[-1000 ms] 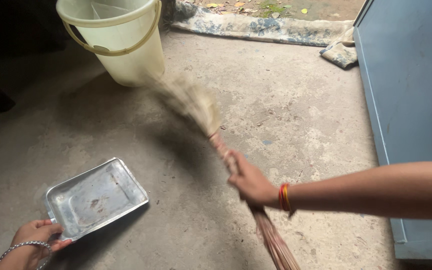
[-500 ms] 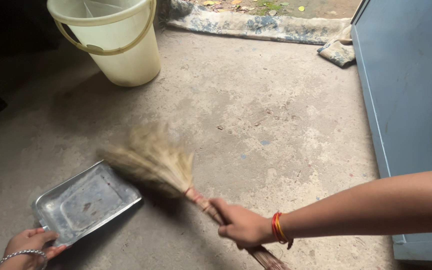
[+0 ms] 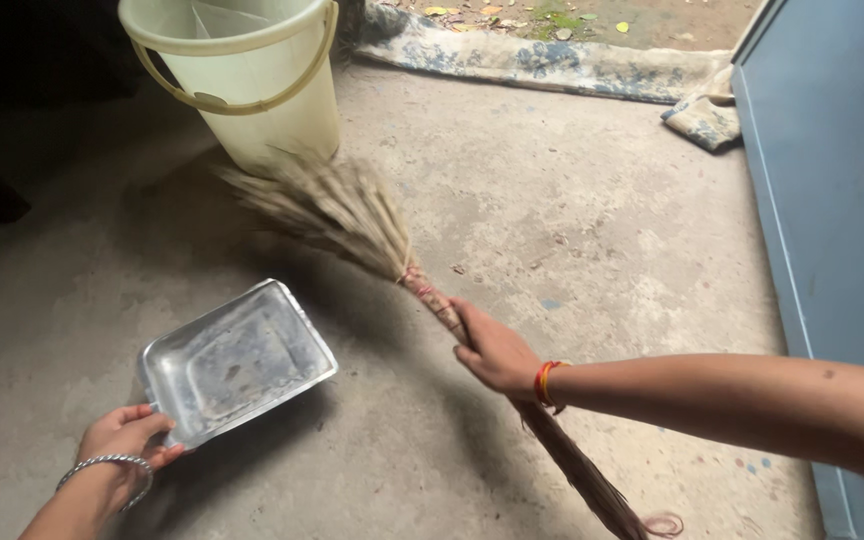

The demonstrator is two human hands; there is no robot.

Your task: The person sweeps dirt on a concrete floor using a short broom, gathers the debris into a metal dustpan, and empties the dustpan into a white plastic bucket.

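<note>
My right hand (image 3: pixel 497 352) grips the bound handle of a grass broom (image 3: pixel 337 208). Its bushy straw head points up and to the left, near the foot of a pale yellow bucket (image 3: pixel 252 75). The handle's tail runs down past my wrist toward the lower right. My left hand (image 3: pixel 127 435), with a silver bangle on the wrist, holds the near edge of a flat metal dustpan (image 3: pixel 237 360) resting on the concrete floor (image 3: pixel 572 220). The broom head lies above and slightly right of the pan, apart from it.
A blue metal door or cabinet (image 3: pixel 842 180) fills the right side. A patterned blue-and-cream cloth (image 3: pixel 552 62) lies along the far threshold, with leaves beyond it. Dark shadow covers the far left.
The broom head swung from the bucket down to the dustpan's edge, then back up toward the bucket. The dustpan and my left hand have shifted to the right and up.
</note>
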